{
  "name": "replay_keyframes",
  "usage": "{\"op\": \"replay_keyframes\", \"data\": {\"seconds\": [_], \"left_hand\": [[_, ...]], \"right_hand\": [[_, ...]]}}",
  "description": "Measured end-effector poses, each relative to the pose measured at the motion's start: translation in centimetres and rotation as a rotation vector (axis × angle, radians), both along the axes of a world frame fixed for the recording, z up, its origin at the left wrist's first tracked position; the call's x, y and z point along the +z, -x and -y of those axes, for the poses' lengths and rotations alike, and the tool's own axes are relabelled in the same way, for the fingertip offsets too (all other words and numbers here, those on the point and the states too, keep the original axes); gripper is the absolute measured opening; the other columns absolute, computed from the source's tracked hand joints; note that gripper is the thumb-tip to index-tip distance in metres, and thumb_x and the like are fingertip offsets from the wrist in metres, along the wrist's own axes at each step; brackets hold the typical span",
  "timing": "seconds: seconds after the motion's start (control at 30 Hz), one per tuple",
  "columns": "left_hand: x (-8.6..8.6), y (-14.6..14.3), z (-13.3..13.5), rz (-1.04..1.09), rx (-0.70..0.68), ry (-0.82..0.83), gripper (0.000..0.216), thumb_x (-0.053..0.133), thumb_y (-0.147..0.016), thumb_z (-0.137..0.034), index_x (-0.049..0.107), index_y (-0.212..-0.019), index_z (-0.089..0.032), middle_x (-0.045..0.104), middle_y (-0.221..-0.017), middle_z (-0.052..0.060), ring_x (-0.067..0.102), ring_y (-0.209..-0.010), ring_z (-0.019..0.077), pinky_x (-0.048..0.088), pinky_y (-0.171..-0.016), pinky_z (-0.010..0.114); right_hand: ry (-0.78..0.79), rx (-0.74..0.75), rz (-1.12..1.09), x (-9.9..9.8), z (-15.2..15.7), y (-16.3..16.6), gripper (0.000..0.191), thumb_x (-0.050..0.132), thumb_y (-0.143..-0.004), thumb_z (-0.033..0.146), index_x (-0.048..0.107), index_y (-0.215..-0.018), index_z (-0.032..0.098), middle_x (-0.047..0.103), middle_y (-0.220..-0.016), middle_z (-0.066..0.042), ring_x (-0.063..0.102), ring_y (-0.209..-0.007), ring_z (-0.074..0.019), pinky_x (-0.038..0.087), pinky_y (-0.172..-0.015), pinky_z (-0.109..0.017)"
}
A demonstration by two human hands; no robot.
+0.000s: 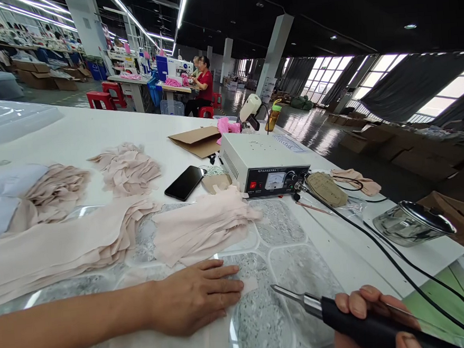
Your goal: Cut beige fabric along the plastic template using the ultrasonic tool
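My left hand (196, 296) lies flat, fingers stretched to the right, on a thin pale beige fabric piece (168, 345). A small strip of that fabric shows past the fingertips. My right hand (369, 313) is wrapped round the black handle of an ultrasonic cutter (316, 306). Its metal tip points left, apart from the fabric and a little right of my left fingers. Under the fabric is a clear mat with a grey stone pattern (261, 310). Beyond my left hand are a stack of beige fabric pieces (199, 224) and a longer stack (62, 244) at the left.
A control box (271, 163) with a dial stands at the back, and black cables (372, 243) run along the right side. Nearby are a phone (185, 182), a glass jar (412, 222) and a cardboard piece (195, 139). A person in red (205, 85) sits at a sewing machine beyond.
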State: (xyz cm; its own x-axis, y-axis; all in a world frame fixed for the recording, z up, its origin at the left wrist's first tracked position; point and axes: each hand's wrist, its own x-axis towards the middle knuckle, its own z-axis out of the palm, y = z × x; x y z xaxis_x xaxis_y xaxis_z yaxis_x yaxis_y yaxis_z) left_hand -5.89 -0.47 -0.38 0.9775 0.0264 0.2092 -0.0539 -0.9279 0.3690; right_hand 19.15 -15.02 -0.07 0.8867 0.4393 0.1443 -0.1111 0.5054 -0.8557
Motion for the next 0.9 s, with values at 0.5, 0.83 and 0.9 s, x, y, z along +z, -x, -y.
{"op": "replay_keyframes", "data": {"seconds": [0.5,0.83,0.9], "left_hand": [[-0.4,-0.1,0.0,0.021,0.002,0.007,0.034,0.043,-0.103,-0.021,0.056,-0.134,-0.015,0.057,-0.140,0.007,0.042,-0.140,0.0254,0.028,-0.120,0.037],[-0.5,0.0,-0.1,0.039,-0.007,0.010,0.033,0.045,-0.102,-0.020,0.057,-0.132,-0.015,0.057,-0.140,0.007,0.042,-0.140,0.0256,0.028,-0.120,0.036],[-0.5,0.0,-0.1,0.054,-0.006,0.018,0.033,0.046,-0.101,-0.019,0.057,-0.132,-0.016,0.058,-0.139,0.007,0.042,-0.140,0.0249,0.028,-0.120,0.036]], "right_hand": [[-0.142,0.183,0.210,-0.5,-2.1,1.4,0.012,0.063,-0.073,0.031,0.062,-0.081,0.021,0.058,-0.072,0.001,0.052,-0.053,-0.0109,0.048,-0.049,-0.029],[-0.116,0.146,0.185,-0.9,-1.7,0.7,0.013,0.062,-0.072,0.030,0.060,-0.080,0.021,0.056,-0.072,0.001,0.051,-0.054,-0.0112,0.048,-0.049,-0.030],[-0.103,0.139,0.185,-0.9,-1.6,0.7,0.013,0.062,-0.072,0.030,0.060,-0.081,0.021,0.056,-0.072,0.001,0.052,-0.054,-0.0112,0.048,-0.050,-0.030]]}}
